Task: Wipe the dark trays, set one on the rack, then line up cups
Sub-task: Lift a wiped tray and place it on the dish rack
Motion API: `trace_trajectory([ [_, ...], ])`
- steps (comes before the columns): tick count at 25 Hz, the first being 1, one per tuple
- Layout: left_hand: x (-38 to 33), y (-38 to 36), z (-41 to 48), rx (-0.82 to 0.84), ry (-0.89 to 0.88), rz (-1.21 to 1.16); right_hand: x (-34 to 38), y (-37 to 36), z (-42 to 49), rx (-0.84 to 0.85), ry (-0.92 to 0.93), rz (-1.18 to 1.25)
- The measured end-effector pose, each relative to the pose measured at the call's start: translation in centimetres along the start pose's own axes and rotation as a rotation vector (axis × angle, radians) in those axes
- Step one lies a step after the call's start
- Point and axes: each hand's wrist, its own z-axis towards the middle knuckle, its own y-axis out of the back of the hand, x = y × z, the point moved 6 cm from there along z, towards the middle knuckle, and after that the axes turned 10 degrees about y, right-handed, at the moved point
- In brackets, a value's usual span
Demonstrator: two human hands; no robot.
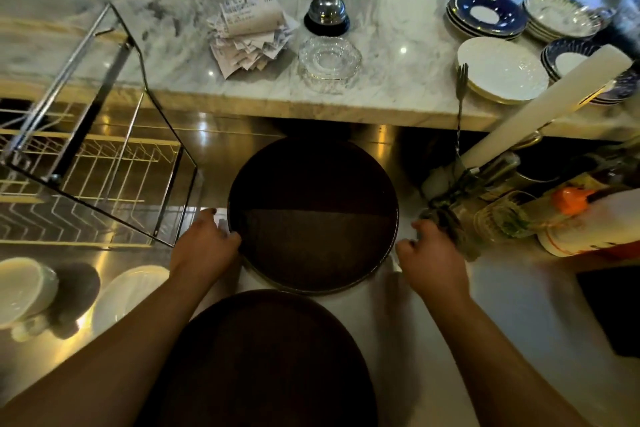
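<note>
Gripping the left rim of the far tray (313, 215), the left hand (204, 243) has its fingers curled over the edge, thumb on top; judged as a hold to steady or lift it. The tray lies flat on the steel counter (214, 156), just below the marble ledge (381, 94), its far half in that ledge's shadow. The right hand (433, 256) sits just off the tray's right rim, fingers closed around a bunched greenish cloth (457, 236); contact with the rim cannot be confirmed. A cloth held to one side suggests wiping of this tray is finished or paused.

A second tray (263, 360) lies nearer the body, between the forearms, its far edge close to the first tray's near rim.

The wire rack (93, 163) stands to the left, just beside the far tray, open side facing it: a short carry. A white cup (24, 288) sits at lower left, not yet lined up. Plates (502, 69) are stacked on the ledge, well apart.
</note>
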Motion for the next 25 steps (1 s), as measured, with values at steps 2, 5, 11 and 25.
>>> trace_trajectory([
  [2,0.1,-0.3,0.5,0.091,0.037,0.035,0.5,-2.4,0.5,0.221,-0.269,0.317],
  [5,-0.7,-0.5,0.9,0.190,0.006,0.027,1.5,-4.1,1.1,0.325,-0.349,0.527],
  [11,-0.4,-0.2,0.5,0.171,0.032,-0.147,0.6,-4.3,0.7,0.254,-0.349,0.626],
  [25,5.2,3.6,-12.3,0.061,0.041,-0.195,-1.5,1.0,-9.2,0.271,-0.182,0.676],
])
